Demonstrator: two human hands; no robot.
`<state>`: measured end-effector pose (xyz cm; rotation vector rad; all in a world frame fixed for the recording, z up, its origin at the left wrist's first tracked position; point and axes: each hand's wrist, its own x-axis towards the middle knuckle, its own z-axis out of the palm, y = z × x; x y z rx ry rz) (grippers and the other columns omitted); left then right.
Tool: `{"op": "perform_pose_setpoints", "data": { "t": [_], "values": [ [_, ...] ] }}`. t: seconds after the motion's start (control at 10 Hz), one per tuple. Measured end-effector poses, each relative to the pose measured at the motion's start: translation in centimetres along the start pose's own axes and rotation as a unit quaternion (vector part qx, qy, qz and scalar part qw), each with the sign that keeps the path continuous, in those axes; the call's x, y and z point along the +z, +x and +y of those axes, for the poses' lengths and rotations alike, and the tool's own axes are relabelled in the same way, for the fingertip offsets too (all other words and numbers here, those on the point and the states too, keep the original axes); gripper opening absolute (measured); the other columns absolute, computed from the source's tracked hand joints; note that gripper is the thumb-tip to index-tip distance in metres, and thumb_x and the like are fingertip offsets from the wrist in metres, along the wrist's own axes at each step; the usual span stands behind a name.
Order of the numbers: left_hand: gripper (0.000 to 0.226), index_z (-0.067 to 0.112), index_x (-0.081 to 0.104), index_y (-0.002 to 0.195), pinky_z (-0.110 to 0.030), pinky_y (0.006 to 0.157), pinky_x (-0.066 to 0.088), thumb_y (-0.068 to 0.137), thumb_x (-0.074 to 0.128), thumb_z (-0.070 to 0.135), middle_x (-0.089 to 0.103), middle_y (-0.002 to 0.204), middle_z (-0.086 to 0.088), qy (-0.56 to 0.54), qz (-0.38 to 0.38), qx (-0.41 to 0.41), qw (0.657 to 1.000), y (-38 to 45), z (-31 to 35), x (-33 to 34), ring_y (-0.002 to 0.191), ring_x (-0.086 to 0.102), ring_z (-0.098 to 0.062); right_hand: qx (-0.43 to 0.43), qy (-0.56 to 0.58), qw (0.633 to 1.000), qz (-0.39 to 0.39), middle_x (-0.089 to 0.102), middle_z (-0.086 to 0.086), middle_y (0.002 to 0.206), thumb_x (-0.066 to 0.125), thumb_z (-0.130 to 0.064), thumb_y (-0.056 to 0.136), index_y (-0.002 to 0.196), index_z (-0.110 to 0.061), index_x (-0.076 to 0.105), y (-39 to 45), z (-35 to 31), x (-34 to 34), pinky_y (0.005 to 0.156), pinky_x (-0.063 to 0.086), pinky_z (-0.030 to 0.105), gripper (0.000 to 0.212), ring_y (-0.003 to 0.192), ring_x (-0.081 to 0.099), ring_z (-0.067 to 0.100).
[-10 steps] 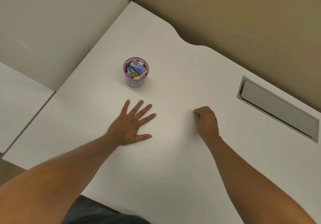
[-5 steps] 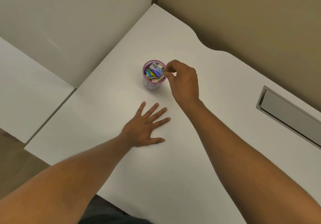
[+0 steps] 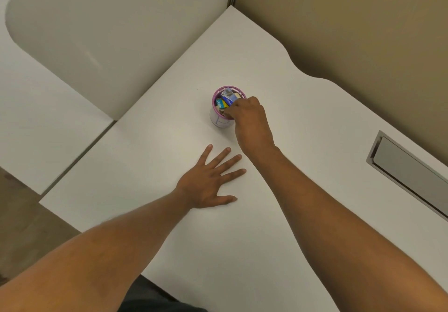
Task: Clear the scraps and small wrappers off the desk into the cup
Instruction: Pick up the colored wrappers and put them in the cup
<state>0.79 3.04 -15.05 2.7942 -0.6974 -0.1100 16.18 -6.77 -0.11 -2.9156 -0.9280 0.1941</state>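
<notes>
A small purple-rimmed mesh cup [image 3: 219, 120] stands on the white desk [image 3: 303, 127], stuffed with blue, yellow and tan wrappers [image 3: 226, 99]. My right hand [image 3: 252, 124] reaches over the cup's near right rim, its fingers bunched and dipping into the contents. The fingertips are hidden, so I cannot tell if they hold a scrap. My left hand [image 3: 208, 183] lies flat on the desk below the cup, fingers spread, holding nothing. I see no loose scraps on the desk surface.
A grey cable hatch [image 3: 409, 173] is set into the desk at the right. A white partition [image 3: 97, 45] and a tan wall [image 3: 363, 33] close off the back. Another white desk [image 3: 36, 130] adjoins on the left, with floor beyond the near edge.
My right hand rose from the desk as a fist, travelled up to the cup and now dips its fingers into it. My left hand stayed flat in place.
</notes>
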Motion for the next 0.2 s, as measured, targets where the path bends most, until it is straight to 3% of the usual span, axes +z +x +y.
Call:
{"op": "perform_pose_setpoints", "data": {
  "t": [0.1, 0.2],
  "values": [
    [0.084, 0.043, 0.005, 0.168, -0.069, 0.130, 0.003, 0.097, 0.026, 0.084, -0.002, 0.180, 0.006, -0.002, 0.000, 0.003, 1.000, -0.05, -0.05, 0.02, 0.167, 0.000, -0.028, 0.015, -0.002, 1.000, -0.014, 0.067, 0.008, 0.129, 0.072, -0.016, 0.091, 0.132, -0.017, 0.067, 0.13, -0.21, 0.12, 0.096, 0.053, 0.037, 0.041, 0.121, 0.053, 0.031],
    [0.083, 0.043, 0.005, 0.168, -0.069, 0.130, 0.004, 0.097, 0.025, 0.084, -0.001, 0.180, 0.005, -0.011, -0.009, 0.000, 1.000, -0.02, 0.23, -0.53, 0.167, 0.000, -0.028, 0.036, 0.058, 0.997, 0.033, 0.070, 0.011, 0.126, 0.063, -0.003, 0.092, 0.130, -0.012, 0.069, -0.43, -0.54, -0.32, 0.095, 0.053, 0.035, 0.039, 0.118, 0.056, 0.031]
  ]
}}
